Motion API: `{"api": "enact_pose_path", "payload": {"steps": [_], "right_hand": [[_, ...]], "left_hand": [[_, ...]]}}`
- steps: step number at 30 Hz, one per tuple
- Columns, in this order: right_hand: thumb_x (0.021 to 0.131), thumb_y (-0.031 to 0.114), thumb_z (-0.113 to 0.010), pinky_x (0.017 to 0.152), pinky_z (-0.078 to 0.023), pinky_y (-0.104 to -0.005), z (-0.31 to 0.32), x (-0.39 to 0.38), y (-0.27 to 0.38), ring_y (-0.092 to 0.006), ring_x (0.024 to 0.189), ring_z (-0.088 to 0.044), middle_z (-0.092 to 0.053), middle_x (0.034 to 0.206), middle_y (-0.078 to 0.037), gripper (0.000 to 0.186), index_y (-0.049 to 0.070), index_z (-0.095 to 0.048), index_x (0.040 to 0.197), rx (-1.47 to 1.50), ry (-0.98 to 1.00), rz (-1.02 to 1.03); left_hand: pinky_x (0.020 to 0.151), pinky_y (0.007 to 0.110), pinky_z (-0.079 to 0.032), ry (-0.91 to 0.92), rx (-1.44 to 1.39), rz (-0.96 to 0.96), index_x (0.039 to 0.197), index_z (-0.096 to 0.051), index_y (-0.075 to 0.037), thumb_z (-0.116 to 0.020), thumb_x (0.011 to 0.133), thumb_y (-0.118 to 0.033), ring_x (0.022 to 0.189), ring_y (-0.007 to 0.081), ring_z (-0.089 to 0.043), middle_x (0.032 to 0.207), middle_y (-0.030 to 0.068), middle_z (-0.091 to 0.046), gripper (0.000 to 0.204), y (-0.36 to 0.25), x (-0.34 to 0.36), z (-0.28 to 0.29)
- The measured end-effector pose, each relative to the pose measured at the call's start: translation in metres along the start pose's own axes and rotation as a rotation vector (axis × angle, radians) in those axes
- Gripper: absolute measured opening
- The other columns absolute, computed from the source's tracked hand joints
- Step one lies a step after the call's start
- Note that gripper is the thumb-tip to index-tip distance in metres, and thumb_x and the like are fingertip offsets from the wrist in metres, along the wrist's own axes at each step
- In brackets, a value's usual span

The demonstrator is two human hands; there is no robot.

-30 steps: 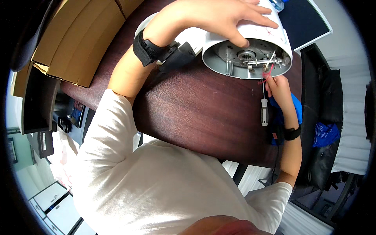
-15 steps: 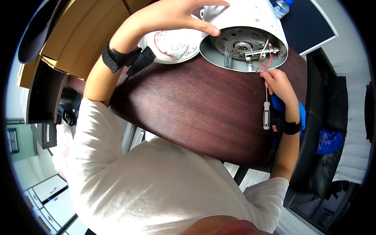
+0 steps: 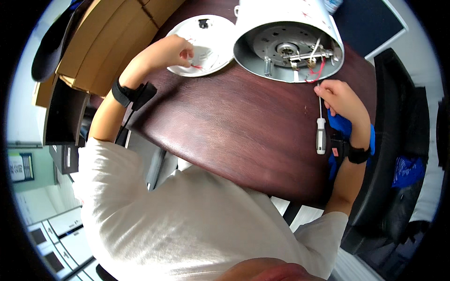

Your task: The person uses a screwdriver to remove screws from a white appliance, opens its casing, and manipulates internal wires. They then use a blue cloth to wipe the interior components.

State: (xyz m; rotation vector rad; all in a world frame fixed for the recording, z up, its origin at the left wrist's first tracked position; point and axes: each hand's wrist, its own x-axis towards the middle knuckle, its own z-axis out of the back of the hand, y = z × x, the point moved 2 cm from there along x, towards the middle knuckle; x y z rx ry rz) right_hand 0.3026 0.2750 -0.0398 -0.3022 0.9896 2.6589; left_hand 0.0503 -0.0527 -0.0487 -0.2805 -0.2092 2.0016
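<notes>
A white cylindrical appliance housing (image 3: 290, 14) lies on its side, its open end facing me. Inside are a round metal plate (image 3: 269, 44), brackets and thin wires. A red wire (image 3: 322, 69) hangs at its lower right rim. Right beside that rim is my right hand (image 3: 341, 100), thumb and fingers pinched; what they grip is too small to make out. A screwdriver (image 3: 321, 136) with a grey handle lies below it, its shaft running up under the fingers. My left hand (image 3: 169, 52), fingers loosely bent and apart, hovers over the left edge of a white round cover (image 3: 220, 33) holding a short red wire (image 3: 197, 67).
Cardboard boxes (image 3: 101, 42) stand at the table's (image 3: 225, 126) left. A dark board with a pale edge (image 3: 365, 23) and a clear bottle (image 3: 332, 5) are at the far right. Blue cloth (image 3: 340, 124) lies under my right wrist, beside a black leather seat (image 3: 384, 136).
My left hand has left the top of the housing and moved left and nearer, over the white cover. My right hand stays by the rim, shifted slightly away from the red wire.
</notes>
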Motion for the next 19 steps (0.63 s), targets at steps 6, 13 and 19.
{"api": "enact_pose_path", "payload": {"steps": [6,13,19], "right_hand": [[0.090,0.027,-0.055,0.040,-0.037,-0.0242,0.003,0.001,0.006,-0.0086,0.039,-0.046,-0.050,0.054,-0.001,0.032,0.000,-0.057,0.073,-0.040,-0.018,-0.089],[0.090,0.032,-0.055,0.038,-0.039,-0.0257,0.002,0.013,-0.010,-0.0099,0.039,-0.050,-0.052,0.053,-0.004,0.037,-0.001,-0.060,0.075,-0.002,-0.001,-0.087],[0.089,0.034,-0.056,0.038,-0.042,-0.0279,-0.002,0.015,-0.014,-0.0146,0.040,-0.053,-0.058,0.057,-0.008,0.040,-0.001,-0.061,0.072,-0.072,0.036,-0.088]], "left_hand": [[0.060,0.033,-0.045,0.027,0.003,0.108,0.077,-0.063,0.000,-0.070,0.071,-0.015,0.063,0.0240,-0.058,0.069,0.0133,-0.062,0.017,-0.005,0.002,-0.009],[0.057,0.033,-0.043,0.047,-0.076,0.138,0.083,-0.062,-0.002,-0.068,0.071,-0.013,0.062,0.0204,-0.057,0.069,0.0112,-0.062,0.017,-0.013,0.006,-0.009],[0.062,0.030,-0.045,0.118,0.000,0.138,0.094,-0.065,-0.005,-0.073,0.074,-0.021,0.066,0.0171,-0.058,0.074,0.0117,-0.064,0.026,-0.003,0.009,-0.017]]}}
